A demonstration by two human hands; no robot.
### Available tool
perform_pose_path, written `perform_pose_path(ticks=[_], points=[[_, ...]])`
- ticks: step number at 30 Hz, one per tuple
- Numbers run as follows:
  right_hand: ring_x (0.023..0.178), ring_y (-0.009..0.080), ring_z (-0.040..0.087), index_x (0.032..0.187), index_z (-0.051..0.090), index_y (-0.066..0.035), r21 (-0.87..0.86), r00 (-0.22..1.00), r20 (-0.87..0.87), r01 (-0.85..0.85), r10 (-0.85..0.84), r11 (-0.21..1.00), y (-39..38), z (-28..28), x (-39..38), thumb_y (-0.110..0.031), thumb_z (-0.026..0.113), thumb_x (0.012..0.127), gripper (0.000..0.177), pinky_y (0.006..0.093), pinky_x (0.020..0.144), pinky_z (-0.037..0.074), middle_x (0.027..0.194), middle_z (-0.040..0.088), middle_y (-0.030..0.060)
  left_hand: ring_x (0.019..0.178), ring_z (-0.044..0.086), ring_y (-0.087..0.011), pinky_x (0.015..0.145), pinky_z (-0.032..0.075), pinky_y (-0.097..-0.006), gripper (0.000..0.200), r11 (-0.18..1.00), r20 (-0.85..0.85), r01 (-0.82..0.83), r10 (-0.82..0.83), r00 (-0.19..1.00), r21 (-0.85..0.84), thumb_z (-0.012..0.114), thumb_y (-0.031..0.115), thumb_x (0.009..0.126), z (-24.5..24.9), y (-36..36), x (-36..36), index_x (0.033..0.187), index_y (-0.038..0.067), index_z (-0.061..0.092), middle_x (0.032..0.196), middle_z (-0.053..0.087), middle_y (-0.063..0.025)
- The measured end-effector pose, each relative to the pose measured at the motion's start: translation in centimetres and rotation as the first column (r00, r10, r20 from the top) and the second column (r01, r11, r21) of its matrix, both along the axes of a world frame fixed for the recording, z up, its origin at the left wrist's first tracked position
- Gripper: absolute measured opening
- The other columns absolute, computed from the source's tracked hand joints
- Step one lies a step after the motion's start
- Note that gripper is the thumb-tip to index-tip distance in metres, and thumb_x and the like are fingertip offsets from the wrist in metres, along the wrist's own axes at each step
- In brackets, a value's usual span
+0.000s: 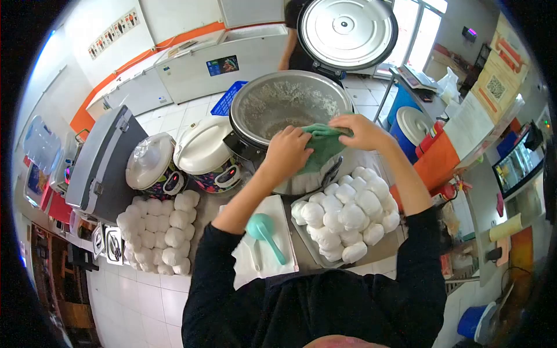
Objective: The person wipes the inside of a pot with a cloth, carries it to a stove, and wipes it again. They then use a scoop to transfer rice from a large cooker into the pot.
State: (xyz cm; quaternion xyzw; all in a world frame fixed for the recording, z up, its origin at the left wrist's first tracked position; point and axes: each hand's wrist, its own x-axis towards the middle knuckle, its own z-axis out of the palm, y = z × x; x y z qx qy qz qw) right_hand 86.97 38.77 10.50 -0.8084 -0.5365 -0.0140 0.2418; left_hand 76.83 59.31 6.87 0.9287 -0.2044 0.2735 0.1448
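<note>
A green cloth (320,148) hangs over the near rim of a large rice cooker (255,107), whose grey inner wall is spotted with white residue. At the cloth's left edge, my left hand (288,149) closes on it right by the rim. The other edge is pinched by my right hand (361,132), over the rim's right side. The cooker's round lid (347,32) stands raised behind it. Below my hands lies a white board (278,217) with a turquoise ladle (264,229) and a pale, thin-handled utensil (255,255).
Piles of white rounded bundles sit on the left (156,235) and right (348,214) of the counter. Two lidded patterned cookers (206,148) and a grey insulated box (107,168) stand left. A person (296,46) is behind the raised lid, near chest freezers (197,72).
</note>
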Motion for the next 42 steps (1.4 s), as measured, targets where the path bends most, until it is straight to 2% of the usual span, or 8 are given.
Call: perform_pose_path(ticks=[7, 11, 17, 21, 26, 31, 33, 42], points=[[0.082, 0.0295, 0.055, 0.086, 0.056, 0.001, -0.304, 0.807, 0.490, -0.197, 0.331, 0.932, 3.0, 1.5, 1.5, -0.011, 0.060, 0.058, 0.031, 0.0354, 0.074, 0.044, 0.082, 0.056, 0.0168, 0.070, 0.057, -0.0331, 0.064, 0.047, -0.0406, 0.024, 0.868, -0.446, 0.158, 0.080, 0.891, 0.471, 0.052, 0.022, 0.070, 3.4, -0.2, 3.1, 0.078, 0.000, 0.056, 0.074, 0.057, -0.0187], [0.077, 0.0312, 0.056, 0.081, 0.057, 0.001, -0.570, 0.814, 0.416, -0.115, 0.406, 0.814, 5.1, 1.0, 1.1, -0.010, 0.061, 0.055, 0.029, 0.0364, 0.069, 0.046, 0.077, 0.057, 0.0187, 0.068, 0.057, -0.0324, 0.063, 0.047, -0.0402, 0.025, 0.834, -0.480, 0.235, 0.040, 0.876, 0.499, 0.052, 0.022, 0.066, 2.7, -0.2, 4.0, 0.076, -0.001, 0.055, 0.072, 0.057, -0.0189], [0.070, 0.0334, 0.057, 0.070, 0.058, 0.001, -0.577, 0.808, 0.379, -0.174, 0.450, 0.798, 6.0, 0.6, 2.7, -0.008, 0.060, 0.052, 0.020, 0.0393, 0.064, 0.047, 0.070, 0.058, 0.0193, 0.070, 0.058, -0.0285, 0.059, 0.047, -0.0356, 0.021, 0.924, -0.083, 0.054, -0.025, 0.996, 0.378, 0.054, 0.021, 0.064, 0.5, 0.3, 3.7, 0.071, 0.001, 0.057, 0.069, 0.058, -0.0134], [0.071, 0.0333, 0.057, 0.071, 0.058, -0.002, -0.524, 0.855, 0.375, -0.122, 0.358, 0.843, 6.0, 0.0, 2.6, -0.007, 0.058, 0.053, 0.019, 0.0396, 0.064, 0.047, 0.071, 0.058, 0.0191, 0.096, 0.047, -0.0296, 0.084, 0.036, -0.0397, 0.033, 0.981, 0.104, -0.072, 0.053, 0.993, 0.180, 0.057, 0.026, 0.069, -1.1, 0.5, 1.4, 0.094, 0.005, 0.048, 0.095, 0.051, -0.0135], [0.070, 0.0344, 0.054, 0.070, 0.055, -0.003, -0.384, 0.832, 0.420, -0.197, 0.361, 0.902, 6.1, -0.3, 3.3, -0.004, 0.052, 0.049, 0.021, 0.0419, 0.063, 0.044, 0.068, 0.056, 0.0166, 0.116, 0.024, -0.0374, 0.095, 0.021, -0.0456, 0.054, 0.930, 0.707, -0.057, 0.315, 0.633, -0.364, 0.054, 0.026, 0.077, -4.5, 3.5, -0.6, 0.114, -0.003, 0.027, 0.118, 0.029, -0.0202], [0.069, 0.0344, 0.053, 0.066, 0.054, -0.003, -0.469, 0.895, 0.315, -0.144, 0.317, 0.871, 6.2, 0.2, 2.3, -0.005, 0.051, 0.050, 0.016, 0.0422, 0.063, 0.043, 0.065, 0.055, 0.0157, 0.103, 0.034, -0.0301, 0.089, 0.027, -0.0399, 0.046, 0.446, 0.263, -0.386, 0.858, 0.441, -0.808, 0.047, 0.011, 0.078, -5.4, 6.4, -0.7, 0.115, -0.004, 0.026, 0.113, 0.029, -0.0210], [0.069, 0.0340, 0.054, 0.065, 0.054, -0.003, -0.482, 0.898, 0.300, -0.148, 0.321, 0.864, 6.2, 0.6, 2.1, -0.005, 0.051, 0.050, 0.016, 0.0419, 0.063, 0.043, 0.065, 0.055, 0.0157, 0.099, 0.039, -0.0266, 0.086, 0.031, -0.0357, 0.050, 0.118, -0.087, -0.194, 0.595, 0.799, -0.974, 0.045, 0.007, 0.078, -7.4, 8.0, 0.1, 0.119, -0.005, 0.020, 0.112, 0.029, -0.0209], [0.071, 0.0359, 0.052, 0.075, 0.058, -0.005, -0.402, 0.919, 0.336, -0.056, 0.204, 0.914, 6.5, 5.6, 1.8, -0.004, 0.050, 0.049, 0.027, 0.0425, 0.065, 0.042, 0.071, 0.056, 0.0170, 0.082, 0.047, -0.0166, 0.070, 0.040, -0.0250, 0.052, 0.001, -0.194, -0.205, 0.330, 0.924, -0.979, 0.036, 0.000, 0.078, -7.2, 8.4, -0.1, 0.123, -0.003, 0.011, 0.106, 0.041, -0.0158]])
